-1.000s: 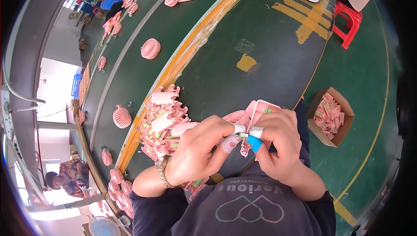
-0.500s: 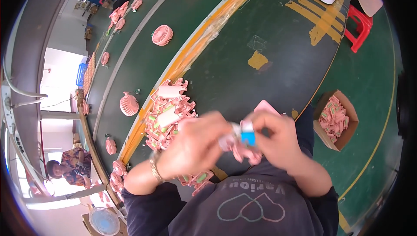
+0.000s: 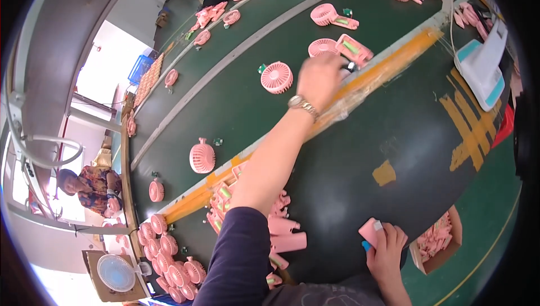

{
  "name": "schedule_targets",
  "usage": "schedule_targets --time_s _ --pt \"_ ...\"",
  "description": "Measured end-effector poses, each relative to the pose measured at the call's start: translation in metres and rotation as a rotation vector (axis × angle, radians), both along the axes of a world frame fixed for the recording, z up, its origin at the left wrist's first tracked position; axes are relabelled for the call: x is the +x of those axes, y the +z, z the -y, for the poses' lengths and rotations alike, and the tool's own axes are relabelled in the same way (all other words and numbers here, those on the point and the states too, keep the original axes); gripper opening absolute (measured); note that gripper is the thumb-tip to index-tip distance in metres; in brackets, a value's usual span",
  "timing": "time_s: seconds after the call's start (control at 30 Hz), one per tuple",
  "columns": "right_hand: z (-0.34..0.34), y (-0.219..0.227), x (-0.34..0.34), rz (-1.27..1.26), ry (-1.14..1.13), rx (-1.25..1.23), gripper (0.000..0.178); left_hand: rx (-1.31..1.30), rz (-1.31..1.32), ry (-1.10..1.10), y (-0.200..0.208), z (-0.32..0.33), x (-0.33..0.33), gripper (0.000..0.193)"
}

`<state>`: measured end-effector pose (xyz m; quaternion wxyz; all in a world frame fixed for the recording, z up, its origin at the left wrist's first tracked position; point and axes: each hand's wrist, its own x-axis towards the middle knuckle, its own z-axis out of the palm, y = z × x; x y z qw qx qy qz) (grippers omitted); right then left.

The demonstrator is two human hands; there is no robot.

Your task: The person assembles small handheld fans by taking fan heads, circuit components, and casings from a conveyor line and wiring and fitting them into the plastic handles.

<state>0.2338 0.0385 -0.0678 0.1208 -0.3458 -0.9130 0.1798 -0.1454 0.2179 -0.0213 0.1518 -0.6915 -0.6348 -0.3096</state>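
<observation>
While the dark worktop (image 3: 337,199) fills the near side, a green belt surface (image 3: 236,103) spreads beyond it, with orange tape (image 3: 419,42) along the rail between them. Near the person's right side, below the worktop's edge, sits a cardboard box (image 3: 417,256) of pink parts, and a heap of pink shells (image 3: 288,242) lies under the outstretched left arm. Past the rail, the left hand (image 3: 320,78) is at a pink handheld fan (image 3: 323,46), which lies on the belt with its open handle (image 3: 355,51) beside the rail. Blur and the back of the hand hide those fingers, so how far they are closed, and on what, cannot be told. The right hand (image 3: 388,244), thumb against fingers, is closed round a pink shell piece (image 3: 369,231) at the worktop's near edge. For a clean reach, the left wrist would do best to stay high over the rail, with the fingertips kept clear of the neighbouring fan's green circuit board (image 3: 262,69); a light, steady right grip should spare the shell. Smallest is a black-and-white piece (image 3: 351,66) by the left fingers, too blurred to name.
</observation>
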Motion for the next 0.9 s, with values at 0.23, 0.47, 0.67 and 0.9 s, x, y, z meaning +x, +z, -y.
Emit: schedule_targets --time_s 0.23,0.47,0.67,0.9 --pt "-0.063 0.01 -0.055 -0.5 -0.358 -0.615 0.033 -0.618 0.249 0.753 -0.023 0.06 -0.091 0.071" --pt "-0.067 0.024 -0.058 -0.174 -0.335 -0.387 0.031 -0.676 0.175 -0.333 0.028 0.175 0.046 0.058" --pt "-0.052 0.02 -0.056 -0.438 0.018 0.132 0.038 -0.793 0.257 -0.337 0.02 0.194 0.078 0.039" --pt "-0.04 -0.008 -0.056 -0.4 0.021 0.16 0.032 -0.814 0.139 -0.052 -0.003 0.168 0.125 0.036"
